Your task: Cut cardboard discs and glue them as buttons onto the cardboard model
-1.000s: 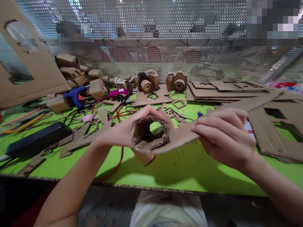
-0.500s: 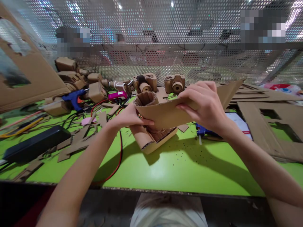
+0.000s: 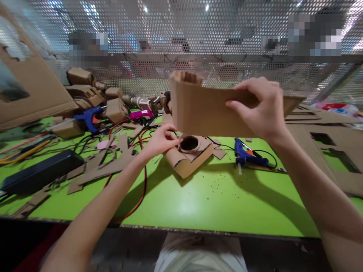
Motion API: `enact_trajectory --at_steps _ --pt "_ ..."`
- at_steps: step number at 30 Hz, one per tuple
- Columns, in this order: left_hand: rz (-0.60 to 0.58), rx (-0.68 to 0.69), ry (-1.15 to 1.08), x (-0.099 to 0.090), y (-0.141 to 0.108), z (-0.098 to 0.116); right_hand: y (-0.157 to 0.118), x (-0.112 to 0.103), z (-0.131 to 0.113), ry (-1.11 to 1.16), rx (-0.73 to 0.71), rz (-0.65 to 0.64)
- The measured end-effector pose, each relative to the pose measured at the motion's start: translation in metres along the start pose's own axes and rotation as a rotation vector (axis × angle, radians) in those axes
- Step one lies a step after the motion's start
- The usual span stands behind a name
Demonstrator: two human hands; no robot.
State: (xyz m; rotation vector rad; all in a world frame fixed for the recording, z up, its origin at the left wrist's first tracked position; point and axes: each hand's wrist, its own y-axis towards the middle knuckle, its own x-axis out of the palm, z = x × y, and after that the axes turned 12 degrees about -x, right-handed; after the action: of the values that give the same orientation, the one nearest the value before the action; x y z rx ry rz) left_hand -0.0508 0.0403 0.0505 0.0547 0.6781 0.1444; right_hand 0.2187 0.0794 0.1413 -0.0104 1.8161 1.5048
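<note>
A long cardboard strip (image 3: 212,113) is raised over the table, its left end curled into a roll. My right hand (image 3: 261,105) pinches its upper edge between thumb and fingers. Below it, a cardboard camera body (image 3: 195,160) rests on the green table, with a raised ring around a dark round hole on top. My left hand (image 3: 163,141) is at the body's left rear, thumb by the ring and fingers curled around the far side, partly hidden.
A blue glue gun (image 3: 248,155) lies to the right, another blue glue gun (image 3: 89,118) at the left. Cardboard scraps (image 3: 96,168), cables and a black case (image 3: 42,172) cover the left side. Cut cardboard sheets (image 3: 320,151) are at right. Perforated metal mesh (image 3: 198,34) stands behind.
The strip's rolled end has lifted up off the camera body, uncovering its hole. My right hand rose with the strip. My left hand let go of the roll and moved down to the body.
</note>
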Motion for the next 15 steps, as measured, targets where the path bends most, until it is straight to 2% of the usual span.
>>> enact_trajectory --at_steps 5,8,12,15 --pt "-0.005 0.177 0.095 -0.001 -0.021 0.001 -0.016 -0.015 0.03 0.13 0.252 0.037" --pt "0.126 0.219 0.164 -0.005 -0.028 -0.005 -0.03 -0.017 0.047 0.219 0.36 0.041" --pt "0.381 0.186 0.235 -0.013 -0.02 -0.016 -0.04 -0.023 0.056 0.219 0.318 -0.039" --pt "0.446 0.172 0.249 -0.021 -0.01 -0.015 -0.038 -0.027 0.049 0.156 0.191 -0.128"
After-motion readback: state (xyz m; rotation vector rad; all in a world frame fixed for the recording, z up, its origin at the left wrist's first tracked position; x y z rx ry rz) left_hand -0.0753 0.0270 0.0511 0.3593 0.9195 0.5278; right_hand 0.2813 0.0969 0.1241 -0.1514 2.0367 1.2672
